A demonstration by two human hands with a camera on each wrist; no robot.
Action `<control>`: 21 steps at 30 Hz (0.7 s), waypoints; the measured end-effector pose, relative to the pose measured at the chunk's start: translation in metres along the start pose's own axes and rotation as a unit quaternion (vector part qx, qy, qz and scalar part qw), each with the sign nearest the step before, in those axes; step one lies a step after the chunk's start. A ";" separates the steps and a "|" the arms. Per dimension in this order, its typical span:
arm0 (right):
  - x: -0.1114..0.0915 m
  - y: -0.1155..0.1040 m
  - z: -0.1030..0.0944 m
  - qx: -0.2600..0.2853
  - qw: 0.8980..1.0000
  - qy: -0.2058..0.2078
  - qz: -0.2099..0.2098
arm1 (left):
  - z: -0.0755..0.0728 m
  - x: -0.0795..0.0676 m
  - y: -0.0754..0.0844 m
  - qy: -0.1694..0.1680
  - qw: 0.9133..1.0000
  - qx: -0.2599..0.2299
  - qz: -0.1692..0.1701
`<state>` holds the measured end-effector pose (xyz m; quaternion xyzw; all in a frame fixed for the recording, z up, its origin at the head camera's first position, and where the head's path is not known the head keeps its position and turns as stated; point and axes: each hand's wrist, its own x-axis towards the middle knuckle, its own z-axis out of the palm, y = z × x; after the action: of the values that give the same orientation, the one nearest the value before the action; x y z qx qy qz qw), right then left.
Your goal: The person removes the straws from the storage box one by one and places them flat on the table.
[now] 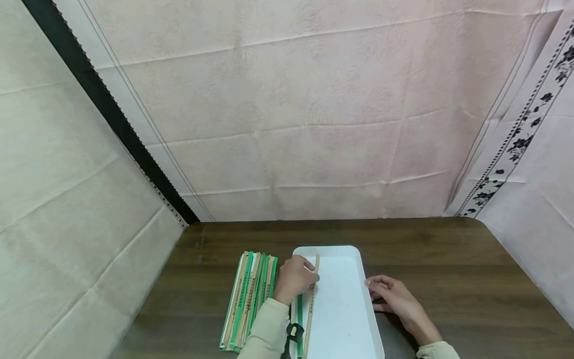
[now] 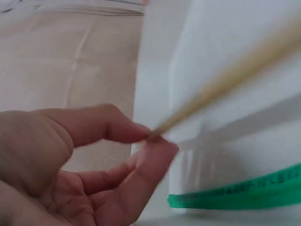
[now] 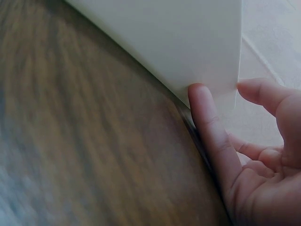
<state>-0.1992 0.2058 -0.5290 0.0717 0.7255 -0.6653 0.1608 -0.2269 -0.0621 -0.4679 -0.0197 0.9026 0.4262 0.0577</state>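
Observation:
My left hand (image 1: 296,277) pinches a thin tan printed strip (image 1: 311,314) between thumb and fingertips, over the left side of a white tray (image 1: 343,299). In the left wrist view, the strip's near end sits between the fingertips and the rest slants up to the right. Below it, a green strip with dark print (image 2: 235,194) lies along the tray's inner side. My right hand (image 1: 396,300) touches the tray's right edge. One finger lies straight against the outer wall, and another fingertip (image 3: 249,89) meets the rim.
Left of the tray, a row of green and tan strips (image 1: 247,299) lies side by side on the brown wooden table (image 1: 188,299). My left forearm partly covers the row. Pale cloth (image 1: 314,124) hangs behind the table and along both sides. A black band (image 1: 112,114) runs down the left cloth.

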 end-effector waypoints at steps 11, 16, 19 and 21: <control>0.001 0.000 -0.001 0.001 1.000 -0.001 -0.003 | -0.024 0.006 -0.014 -0.070 0.979 -0.191 -0.024; 0.000 -0.001 0.000 0.004 1.000 0.007 -0.001 | -0.040 0.009 -0.026 -0.088 0.969 -0.230 -0.032; 0.000 -0.001 0.001 0.007 1.000 0.009 0.004 | -0.055 0.010 -0.034 -0.098 0.962 -0.254 -0.033; 0.001 -0.001 0.001 0.004 1.000 0.007 0.003 | -0.066 0.010 -0.038 -0.101 0.958 -0.265 -0.033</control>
<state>-0.2000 0.2045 -0.5285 0.0785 0.7239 -0.6671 0.1575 -0.2392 -0.1373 -0.4572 -0.0210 0.7453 0.6481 0.1552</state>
